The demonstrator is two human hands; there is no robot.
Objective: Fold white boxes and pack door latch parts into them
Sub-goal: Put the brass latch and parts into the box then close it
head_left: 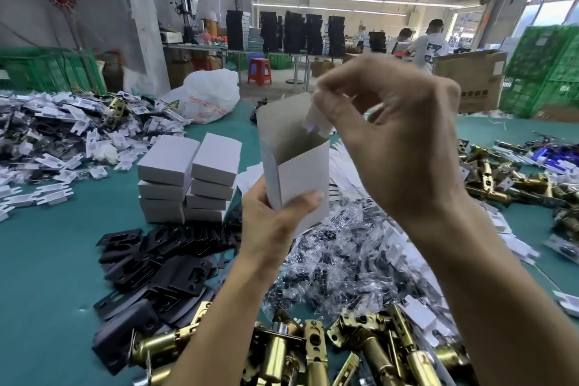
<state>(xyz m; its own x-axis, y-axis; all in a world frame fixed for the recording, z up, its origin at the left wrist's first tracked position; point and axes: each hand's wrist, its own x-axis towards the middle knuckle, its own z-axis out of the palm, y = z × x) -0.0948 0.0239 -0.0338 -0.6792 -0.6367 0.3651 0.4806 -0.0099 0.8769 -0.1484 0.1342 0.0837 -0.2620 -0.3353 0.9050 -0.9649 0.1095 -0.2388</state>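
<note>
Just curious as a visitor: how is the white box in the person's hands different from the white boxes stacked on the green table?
The held box is open on top, grey inside showing; the stacked boxes are closed. The held box stands upright in the left hand, while the right hand pinches a white piece at its mouth; the stacked boxes lie flat in two piles on the table, untouched. Both are plain white card.

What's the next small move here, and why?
Probably lower the right hand so the white piece it pinches slides fully into the box, then let go. The piece is only at the box's mouth, the top flaps are open, and the left hand grips the box upright from below.
</note>
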